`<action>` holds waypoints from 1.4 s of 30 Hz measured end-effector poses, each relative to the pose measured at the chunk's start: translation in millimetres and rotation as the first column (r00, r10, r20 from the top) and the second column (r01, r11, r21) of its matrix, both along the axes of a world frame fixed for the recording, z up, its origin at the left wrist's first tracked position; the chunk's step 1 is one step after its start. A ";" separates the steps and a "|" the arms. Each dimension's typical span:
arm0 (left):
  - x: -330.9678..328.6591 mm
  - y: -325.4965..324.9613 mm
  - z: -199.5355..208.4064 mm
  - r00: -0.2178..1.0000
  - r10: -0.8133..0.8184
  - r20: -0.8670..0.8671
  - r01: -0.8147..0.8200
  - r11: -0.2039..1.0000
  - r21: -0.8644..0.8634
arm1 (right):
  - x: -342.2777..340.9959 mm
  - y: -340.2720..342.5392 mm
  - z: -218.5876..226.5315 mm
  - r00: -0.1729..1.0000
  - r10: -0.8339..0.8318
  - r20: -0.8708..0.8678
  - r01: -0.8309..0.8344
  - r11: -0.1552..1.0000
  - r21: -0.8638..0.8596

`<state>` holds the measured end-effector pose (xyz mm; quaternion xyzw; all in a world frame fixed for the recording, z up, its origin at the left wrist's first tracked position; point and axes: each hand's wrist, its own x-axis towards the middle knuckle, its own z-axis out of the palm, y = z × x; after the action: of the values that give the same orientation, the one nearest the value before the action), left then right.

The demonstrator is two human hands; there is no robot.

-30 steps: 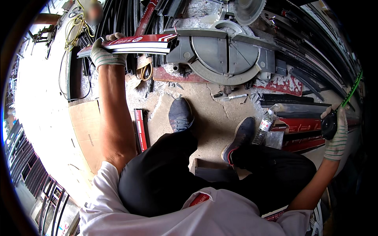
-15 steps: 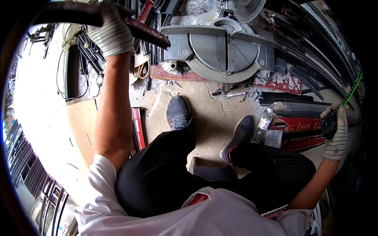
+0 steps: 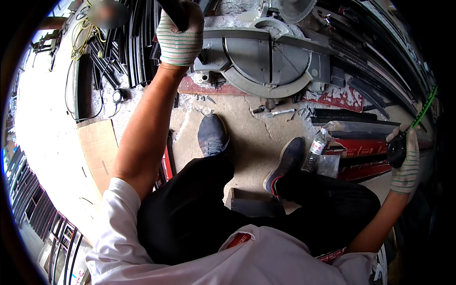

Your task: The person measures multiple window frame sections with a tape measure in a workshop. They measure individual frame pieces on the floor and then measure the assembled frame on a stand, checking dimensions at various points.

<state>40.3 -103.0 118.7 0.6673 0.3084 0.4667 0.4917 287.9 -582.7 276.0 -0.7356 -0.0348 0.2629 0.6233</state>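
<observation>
My left hand (image 3: pixel 181 40), in a striped knit glove, is closed around a dark metal profile bar (image 3: pixel 173 10). The bar runs up past the top edge, so its far end is out of sight. That hand hovers at the left end of the grey miter saw table (image 3: pixel 251 54). Far to the right, my right hand (image 3: pixel 407 159) wears a matching glove with bare fingertips. It grips a black tape measure (image 3: pixel 396 150), whose green blade (image 3: pixel 426 105) sticks out up and to the right.
The round saw blade (image 3: pixel 297 8) stands behind the saw table. Dark profiles (image 3: pixel 135 42) lie at the upper left, near a person (image 3: pixel 108 14). A white marker (image 3: pixel 280 113), a plastic bottle (image 3: pixel 315 151) and red-wrapped profiles (image 3: pixel 358 148) are on the floor; cardboard (image 3: pixel 97 152) lies left.
My left hand has moved right to the saw table's left end, and the bar has swung from lying sideways to pointing away from me. The right hand stays with the tape measure.
</observation>
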 end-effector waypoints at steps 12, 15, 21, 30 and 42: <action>-21.2 19.4 -15.1 0.960 -0.143 -0.239 0.237 0.870 0.432 | -14.8 19.7 4.1 0.997 -0.054 0.048 0.055 0.998 -0.013; -24.3 -3.1 7.6 0.859 -0.182 -0.478 0.433 0.755 0.492 | -18.9 19.0 5.9 0.989 -0.144 0.044 0.145 0.988 -0.043; -25.0 -7.8 -28.7 0.392 -0.139 -0.909 0.755 0.613 0.232 | -14.2 14.3 6.8 0.996 -0.044 0.074 0.047 0.998 -0.042; -24.7 6.5 -88.2 0.115 -0.087 -0.990 0.816 0.576 0.044 | -26.1 33.9 3.1 0.986 0.060 0.153 -0.037 0.988 -0.151; -21.1 -1.7 -103.0 0.296 0.006 -0.955 0.823 0.506 0.258 | -32.2 43.2 2.1 0.966 0.181 0.186 -0.128 0.956 -0.263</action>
<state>19.3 -104.7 15.7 0.9941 0.0864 -0.0391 0.0523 255.7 -539.5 278.1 -0.8263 -0.1243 0.2349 0.4967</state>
